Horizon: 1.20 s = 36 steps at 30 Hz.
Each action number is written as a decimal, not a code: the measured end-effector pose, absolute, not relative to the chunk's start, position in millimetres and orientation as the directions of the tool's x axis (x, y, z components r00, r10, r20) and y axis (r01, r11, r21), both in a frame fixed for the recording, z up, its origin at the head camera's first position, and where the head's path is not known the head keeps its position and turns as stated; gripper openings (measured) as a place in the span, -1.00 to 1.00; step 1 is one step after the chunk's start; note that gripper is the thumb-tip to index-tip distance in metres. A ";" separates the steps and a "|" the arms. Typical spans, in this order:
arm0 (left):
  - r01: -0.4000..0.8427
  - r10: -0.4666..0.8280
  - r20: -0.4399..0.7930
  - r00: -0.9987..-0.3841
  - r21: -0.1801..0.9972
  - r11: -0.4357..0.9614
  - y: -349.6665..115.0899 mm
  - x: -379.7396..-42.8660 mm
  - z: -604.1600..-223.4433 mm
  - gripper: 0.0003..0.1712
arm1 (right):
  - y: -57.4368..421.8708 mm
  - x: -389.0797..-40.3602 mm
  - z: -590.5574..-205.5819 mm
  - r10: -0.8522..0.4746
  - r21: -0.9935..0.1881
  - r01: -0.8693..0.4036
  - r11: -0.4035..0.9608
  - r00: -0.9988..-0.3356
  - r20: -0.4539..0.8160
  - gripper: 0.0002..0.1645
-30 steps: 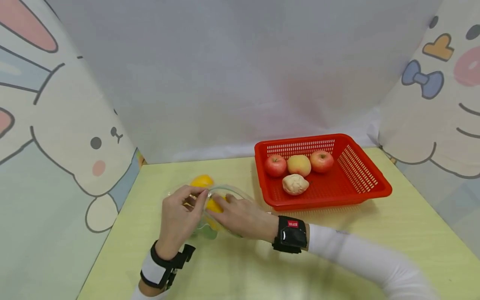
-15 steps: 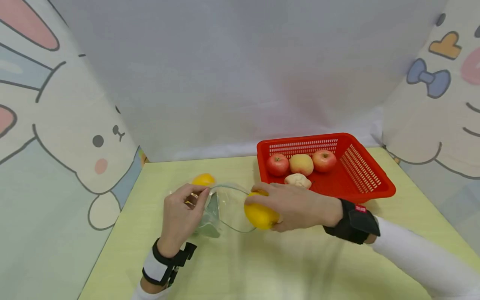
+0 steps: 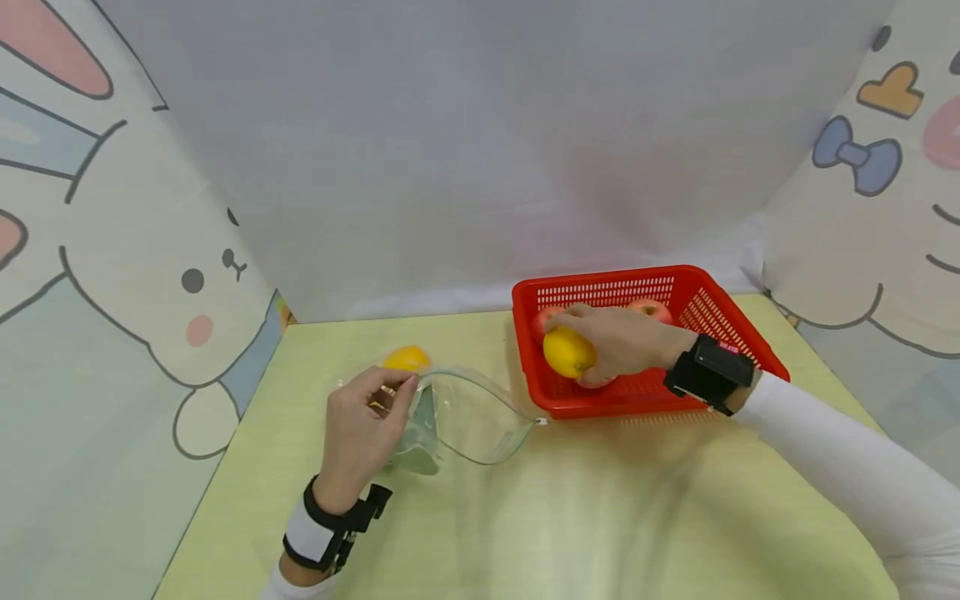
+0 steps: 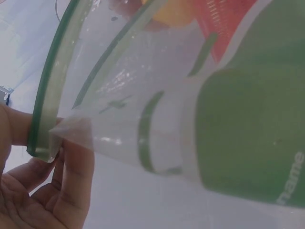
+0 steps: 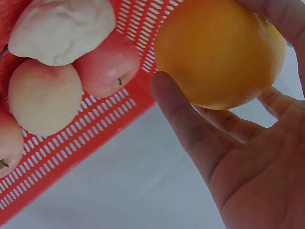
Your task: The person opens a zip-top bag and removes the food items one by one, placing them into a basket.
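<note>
My left hand (image 3: 360, 437) pinches the rim of a clear zip bag (image 3: 480, 417) with green print, between thumb and fingertips. The bag lies on its side, its mouth spread toward the right. Past the left hand a second yellow fruit (image 3: 407, 358) shows at the bag's far end, partly hidden by the fingers. My right hand (image 3: 637, 340) grips a lemon (image 3: 568, 352) over the left part of the red basket (image 3: 551, 408). In the right wrist view the thumb and fingers curl round the lemon (image 5: 214, 52).
In the basket lie two red apples (image 5: 107, 64), a yellowish peach (image 5: 45, 98) and a pale, lumpy fruit (image 5: 62, 31), partly covered by the right hand in the head view. Printed cartoon panels (image 3: 172, 275) stand at both sides, with a grey-white backdrop (image 3: 450, 167) behind.
The right hand has drawn the lemon out of the bag and carried it right, over the basket. The left hand keeps its pinch on the bag's rim, nearly unmoved.
</note>
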<state>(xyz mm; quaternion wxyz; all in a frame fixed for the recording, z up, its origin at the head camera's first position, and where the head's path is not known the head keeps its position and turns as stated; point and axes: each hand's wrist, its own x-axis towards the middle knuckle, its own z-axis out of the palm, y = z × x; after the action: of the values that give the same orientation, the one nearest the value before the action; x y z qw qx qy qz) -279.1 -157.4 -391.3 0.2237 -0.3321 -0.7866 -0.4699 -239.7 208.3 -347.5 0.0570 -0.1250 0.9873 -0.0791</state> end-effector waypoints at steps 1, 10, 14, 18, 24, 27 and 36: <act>0.732 0.313 0.663 -0.680 0.591 0.339 -157.7 -279.2 -391.3 -0.94 | 209.3 -244.4 -350.7 -0.249 -0.170 -0.228 0.959 -0.961 -0.118 -0.06; 0.729 0.311 0.660 -0.684 0.597 0.335 -158.4 -277.7 -391.1 -0.93 | 204.5 -268.0 -378.7 -0.319 -0.090 -0.306 0.948 -0.917 -0.240 -0.21; 0.727 0.318 0.654 -0.687 0.605 0.326 -158.0 -277.0 -390.7 -0.94 | 203.4 -269.1 -385.8 -0.332 -0.072 -0.325 0.943 -0.906 -0.263 -0.31; 0.729 0.319 0.656 -0.685 0.600 0.330 -158.6 -276.9 -390.4 -0.94 | 203.4 -266.5 -385.7 -0.301 -0.087 -0.288 0.954 -0.912 -0.279 -0.42; 0.725 0.306 0.659 -0.688 0.597 0.343 -159.3 -276.4 -388.8 -0.94 | 201.4 -259.7 -376.3 -0.265 -0.103 -0.246 0.964 -0.929 -0.257 -0.48; 0.725 0.302 0.660 -0.687 0.598 0.341 -159.0 -276.4 -388.9 -0.93 | 195.9 -252.9 -371.4 -0.295 -0.046 -0.291 0.955 -0.937 -0.187 -0.41; 0.737 0.281 0.683 -0.675 0.604 0.302 -156.9 -275.5 -391.5 -0.92 | 135.5 -209.1 -351.3 -0.391 -0.007 -0.403 0.915 -0.890 0.234 -0.62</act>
<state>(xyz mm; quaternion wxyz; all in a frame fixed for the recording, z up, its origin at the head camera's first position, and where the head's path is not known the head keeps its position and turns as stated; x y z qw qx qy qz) -275.5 -156.9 -391.5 0.2327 -0.3295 -0.7727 -0.4902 -209.1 135.5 -351.3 -0.1144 -0.2043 0.9718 -0.0277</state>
